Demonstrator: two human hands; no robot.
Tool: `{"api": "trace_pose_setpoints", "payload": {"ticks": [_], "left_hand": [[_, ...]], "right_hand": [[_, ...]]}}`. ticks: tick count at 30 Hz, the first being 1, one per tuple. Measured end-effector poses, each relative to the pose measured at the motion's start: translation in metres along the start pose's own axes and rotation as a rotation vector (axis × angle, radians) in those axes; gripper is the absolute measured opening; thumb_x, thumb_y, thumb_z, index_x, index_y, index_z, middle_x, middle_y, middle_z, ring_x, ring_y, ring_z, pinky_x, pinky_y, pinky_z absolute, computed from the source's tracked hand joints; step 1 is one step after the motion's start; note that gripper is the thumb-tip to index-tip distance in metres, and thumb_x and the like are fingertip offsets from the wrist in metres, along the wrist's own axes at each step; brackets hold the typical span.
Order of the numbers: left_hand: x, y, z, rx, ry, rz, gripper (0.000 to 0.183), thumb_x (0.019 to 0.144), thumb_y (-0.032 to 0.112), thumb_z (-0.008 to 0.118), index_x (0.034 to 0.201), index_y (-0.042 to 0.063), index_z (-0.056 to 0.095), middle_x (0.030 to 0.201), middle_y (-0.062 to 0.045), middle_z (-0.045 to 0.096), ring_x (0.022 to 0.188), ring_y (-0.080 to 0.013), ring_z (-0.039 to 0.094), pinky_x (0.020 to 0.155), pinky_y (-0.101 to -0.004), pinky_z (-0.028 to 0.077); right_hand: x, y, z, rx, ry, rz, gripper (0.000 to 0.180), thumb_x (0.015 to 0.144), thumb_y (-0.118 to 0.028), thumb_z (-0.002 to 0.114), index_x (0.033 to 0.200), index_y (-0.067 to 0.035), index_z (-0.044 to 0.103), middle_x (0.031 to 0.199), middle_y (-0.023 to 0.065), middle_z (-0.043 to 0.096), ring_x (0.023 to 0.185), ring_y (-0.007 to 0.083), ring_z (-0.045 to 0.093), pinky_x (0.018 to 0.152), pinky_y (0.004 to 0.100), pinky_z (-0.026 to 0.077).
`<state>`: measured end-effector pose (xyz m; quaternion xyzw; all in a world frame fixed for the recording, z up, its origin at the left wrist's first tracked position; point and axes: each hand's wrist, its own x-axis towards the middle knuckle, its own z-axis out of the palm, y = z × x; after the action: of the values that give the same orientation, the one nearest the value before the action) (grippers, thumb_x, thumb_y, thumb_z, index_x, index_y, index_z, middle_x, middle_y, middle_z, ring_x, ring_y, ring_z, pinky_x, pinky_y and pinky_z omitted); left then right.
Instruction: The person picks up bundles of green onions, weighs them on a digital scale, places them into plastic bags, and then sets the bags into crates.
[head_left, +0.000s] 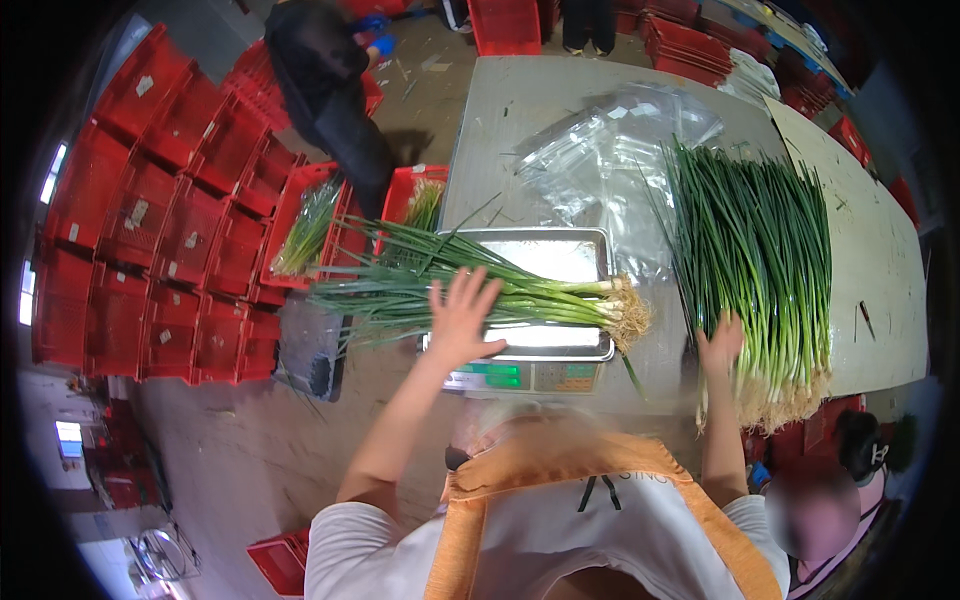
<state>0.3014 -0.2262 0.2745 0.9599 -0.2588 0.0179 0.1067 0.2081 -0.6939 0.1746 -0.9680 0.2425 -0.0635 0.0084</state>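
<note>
A bunch of green onions (540, 296) lies across a metal tray (555, 352) on a digital scale (525, 375), roots to the right and leaves hanging past the tray's left side. My left hand (463, 319) rests on the leaves, fingers spread. To the right, my right hand (721, 345) touches the lower left edge of a large pile of green onions (757, 255), its roots towards me. Whether its fingers grip any stalks cannot be told. Clear plastic bags (615, 165) lie beyond the tray, left of the pile.
Stacked red crates (165, 232) stand at the left. A red crate (304, 225) with bagged green onions is beside the table's left edge. A person (322, 82) in dark clothes stands behind it. A small knife (867, 321) lies at the right, and another person (814, 510) is at the lower right.
</note>
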Motion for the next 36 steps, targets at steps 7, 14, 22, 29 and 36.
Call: {"api": "trace_pose_setpoints", "payload": {"ticks": [7,14,22,29,36], "left_hand": [[-0.070,-0.071,-0.003,-0.120,0.499,-0.414,0.064,0.065,0.033,0.070,0.117,0.006,0.045,0.127,-0.014,0.039,0.121,-0.0324,0.031,0.098,-0.0473,0.019],[-0.071,-0.078,-0.004,-0.144,0.622,-0.456,0.040,0.067,0.027,0.068,0.101,0.010,0.057,0.121,-0.012,0.044,0.118,-0.0315,0.034,0.096,-0.0448,0.023],[-0.094,-0.072,-0.005,-0.158,0.626,-0.513,0.025,0.068,0.022,0.066,0.091,0.012,0.061,0.120,-0.009,0.045,0.118,-0.0314,0.035,0.095,-0.0458,0.024],[-0.110,-0.080,-0.001,-0.199,0.670,-0.543,0.024,0.068,0.020,0.065,0.090,0.012,0.061,0.118,-0.009,0.047,0.116,-0.0308,0.038,0.094,-0.0441,0.027],[-0.079,-0.067,-0.004,-0.280,0.617,-0.381,0.023,0.067,0.013,0.065,0.088,0.005,0.061,0.111,-0.017,0.053,0.107,-0.0345,0.046,0.090,-0.0432,0.036]], "right_hand": [[-0.016,0.048,0.003,-0.125,-0.031,-0.088,0.011,0.076,-0.009,0.057,0.085,-0.003,0.060,0.127,0.0110,0.044,0.122,0.0292,0.035,0.101,0.0458,0.027],[0.011,0.078,0.004,-0.291,-0.033,-0.011,0.063,0.068,-0.011,0.069,0.123,-0.004,0.038,0.114,0.0187,0.044,0.100,0.0348,0.047,0.081,0.0406,0.044],[0.049,0.113,-0.015,-0.253,-0.185,-0.032,0.048,0.068,-0.011,0.064,0.112,-0.002,0.048,0.100,0.0162,0.054,0.088,0.0345,0.055,0.071,0.0421,0.047],[0.066,0.125,-0.015,0.579,-0.022,0.061,0.039,0.082,-0.015,0.052,0.117,0.002,0.048,0.111,0.0168,0.056,0.102,0.0248,0.054,0.086,0.0323,0.042],[0.027,0.094,0.021,1.019,-0.282,0.117,0.040,0.069,-0.007,0.059,0.108,0.000,0.053,0.079,0.0069,0.060,0.064,0.0180,0.054,0.060,0.0285,0.043]]}}
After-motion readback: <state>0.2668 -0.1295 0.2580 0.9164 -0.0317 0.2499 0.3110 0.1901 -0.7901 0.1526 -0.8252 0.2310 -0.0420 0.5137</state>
